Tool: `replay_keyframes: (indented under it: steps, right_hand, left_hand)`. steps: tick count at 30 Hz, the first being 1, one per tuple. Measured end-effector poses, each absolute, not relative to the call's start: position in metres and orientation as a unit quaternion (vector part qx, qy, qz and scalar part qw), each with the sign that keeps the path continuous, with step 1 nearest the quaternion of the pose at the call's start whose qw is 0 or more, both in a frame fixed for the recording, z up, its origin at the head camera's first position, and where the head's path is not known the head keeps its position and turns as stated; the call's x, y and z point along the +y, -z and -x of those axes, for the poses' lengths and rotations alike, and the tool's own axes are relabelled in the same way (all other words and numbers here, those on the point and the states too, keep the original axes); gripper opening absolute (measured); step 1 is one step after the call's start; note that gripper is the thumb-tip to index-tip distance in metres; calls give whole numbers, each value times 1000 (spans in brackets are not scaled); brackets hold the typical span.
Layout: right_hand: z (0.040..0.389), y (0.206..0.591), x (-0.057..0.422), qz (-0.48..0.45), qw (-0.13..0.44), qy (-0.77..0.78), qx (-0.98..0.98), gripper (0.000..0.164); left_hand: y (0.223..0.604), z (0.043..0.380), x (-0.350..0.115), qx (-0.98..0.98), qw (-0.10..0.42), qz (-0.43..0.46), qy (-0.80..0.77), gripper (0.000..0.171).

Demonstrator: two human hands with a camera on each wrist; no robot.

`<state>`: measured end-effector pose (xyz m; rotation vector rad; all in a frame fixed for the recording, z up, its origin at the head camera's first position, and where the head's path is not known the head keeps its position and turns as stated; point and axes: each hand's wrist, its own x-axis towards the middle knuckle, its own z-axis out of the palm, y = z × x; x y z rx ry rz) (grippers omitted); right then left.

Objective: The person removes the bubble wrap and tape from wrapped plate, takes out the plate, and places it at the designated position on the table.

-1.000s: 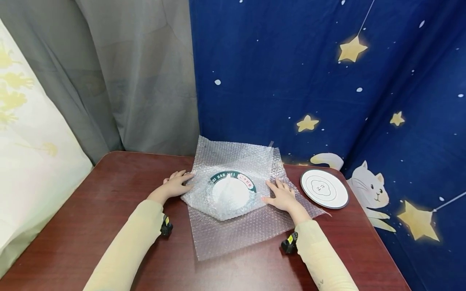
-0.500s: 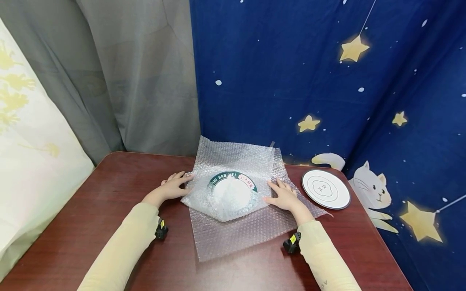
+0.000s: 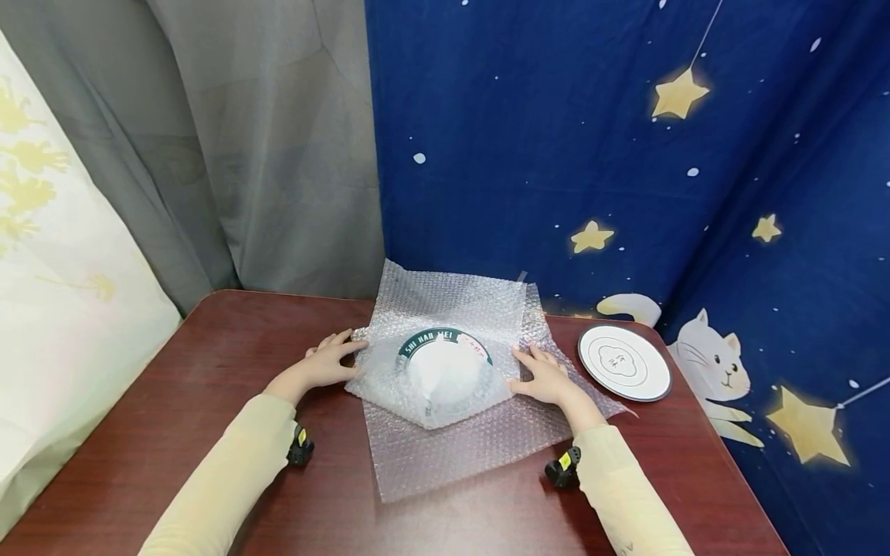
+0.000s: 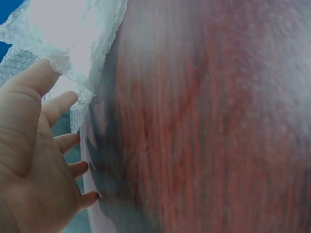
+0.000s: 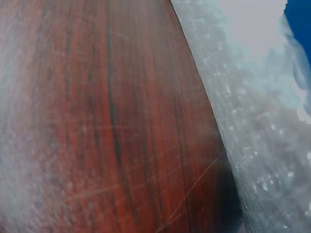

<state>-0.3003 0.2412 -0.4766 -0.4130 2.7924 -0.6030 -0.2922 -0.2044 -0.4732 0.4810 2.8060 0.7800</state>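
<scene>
A plate with a dark green lettered rim (image 3: 426, 338) lies on a sheet of bubble wrap (image 3: 455, 459). A bubble wrap flap (image 3: 389, 392) is folded over it, its point toward the front, so the plate shows only partly through the wrap. At the flap's left side is my left hand (image 3: 321, 366), fingers spread; in the left wrist view its thumb (image 4: 43, 75) touches the wrap's edge. My right hand (image 3: 548, 380) rests on the wrap at the flap's right side, fingers extended. The right wrist view shows bubble wrap (image 5: 272, 145) but no clear hand.
A white plate with a dark rim (image 3: 624, 363) sits at the right on the reddish-brown table (image 3: 278, 494). Behind the table hang a grey curtain (image 3: 292, 154) and a blue starry curtain (image 3: 487, 208).
The left wrist has shifted left and slightly toward the front. The flap over the plate has changed shape, with its front tip a little lower in view. The right hand is nearly still.
</scene>
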Motion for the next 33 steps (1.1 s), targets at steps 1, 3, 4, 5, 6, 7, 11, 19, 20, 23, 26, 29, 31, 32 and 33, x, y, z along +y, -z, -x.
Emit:
replay_keyframes:
  steps: [1,3,4,5,6,7,11,19,20,23,26,29,31,32,33]
  right_hand:
    - [300,477,241,143,127,208,959,78]
    - [299,476,242,144,128,212,958,79]
    - [298,476,242,144,128,214,958,80]
    - [297,476,242,143,128,216,957,80]
    - [296,475,242,143,128,218,957,80]
    - [295,474,242,143,128,221,956,81]
    - [290,472,241,149,125,226,954,79]
    - [282,471,241,161,117,218,955,83]
    - [282,471,241,162,117,218,955,83]
    - [279,471,241,168,113,215,955,83]
    - [277,472,242,173,112,211,956,84]
    - [274,473,241,177,110,209,956,86]
    - [272,474,241,178,109,207,956,86]
    - [271,475,241,179,108,207,956,86]
    - [270,475,241,179,107,208,956,86]
  left_hand:
    - [473,291,-205,946,95,-161,-264,67]
    - [474,290,-205,945,95,-162,-266,67]
    - [473,289,-205,945,96,-162,-266,67]
    - [474,288,-205,945,97,-161,-266,67]
    - [474,287,-206,945,96,-163,-266,68]
    - [474,286,-206,945,96,-165,-265,70]
    - [474,283,-207,945,90,-171,-266,71]
    - [477,276,-208,946,85,-175,-257,82]
    - [477,275,-208,947,84,-177,-256,82]
    - [478,272,-210,948,87,-175,-252,84]
    - [479,269,-210,949,90,-174,-247,86]
    - [479,266,-210,950,90,-174,-242,88]
    - [478,264,-210,951,89,-176,-238,89]
    - [478,263,-210,952,88,-176,-236,89]
    - [478,262,-210,952,88,-177,-235,89]
